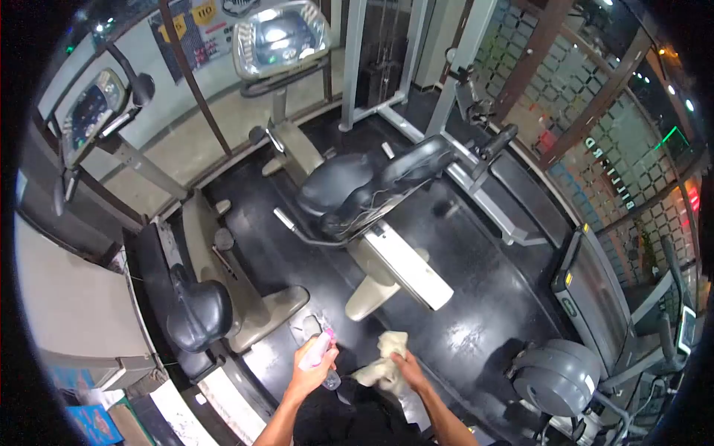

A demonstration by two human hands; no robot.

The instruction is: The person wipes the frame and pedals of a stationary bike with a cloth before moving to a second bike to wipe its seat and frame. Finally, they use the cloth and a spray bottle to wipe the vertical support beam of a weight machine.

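Observation:
My left hand (306,374) is wrapped round a spray bottle (331,380) with a pink-and-white top and a clear body. In my right hand (409,370) is a crumpled cream cloth (392,344), part of it hanging down in front of my dark clothing. Both hands are low in the view, a short way apart. Just beyond them stands a recumbent exercise bike with a black seat (338,182) and a pale beige rear beam (405,264).
An upright bike with a black saddle (199,316) stands at the left. A treadmill (595,297) and a grey rounded machine housing (558,377) are at the right. A console (281,37) rises at the back, beside a metal-framed weight machine (379,67). Black matting (476,334) covers the floor.

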